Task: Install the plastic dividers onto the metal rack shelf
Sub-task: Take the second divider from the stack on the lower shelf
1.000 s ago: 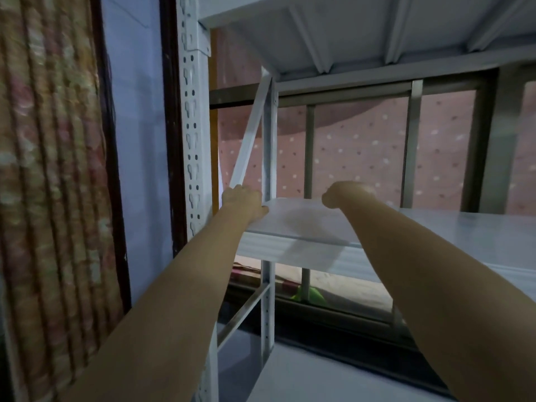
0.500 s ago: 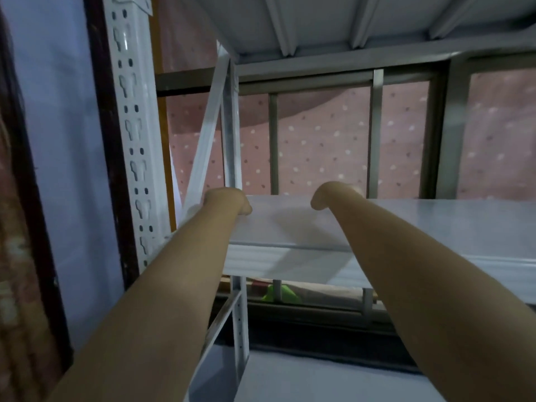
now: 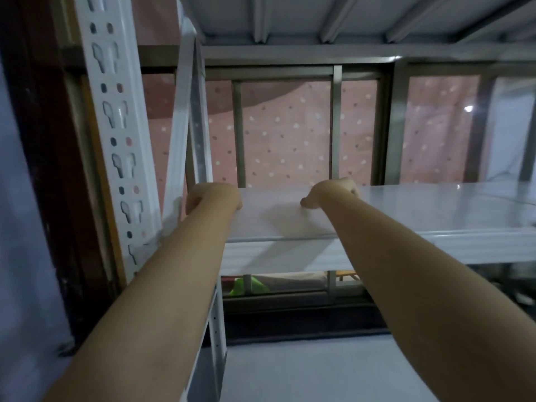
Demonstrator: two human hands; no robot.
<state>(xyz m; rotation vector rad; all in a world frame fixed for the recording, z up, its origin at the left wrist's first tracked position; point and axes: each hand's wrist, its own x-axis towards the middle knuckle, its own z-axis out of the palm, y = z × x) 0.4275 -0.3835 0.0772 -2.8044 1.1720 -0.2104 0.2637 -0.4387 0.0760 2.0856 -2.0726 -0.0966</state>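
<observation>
On rack shelf (image 3: 435, 210), translucent plastic divider (image 3: 275, 221) lies nearly seated; left hand (image 3: 213, 197) and right hand (image 3: 333, 191) apart, fingers hidden, grip unclear; final seating left.

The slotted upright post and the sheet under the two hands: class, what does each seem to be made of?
Slotted upright post: looks like white-painted metal, given its punched keyhole slots and thin folded edges. Sheet under the left hand and right hand: probably smooth plastic, pale and slightly glossy with a thin front edge, though painted metal cannot be ruled out.
</observation>
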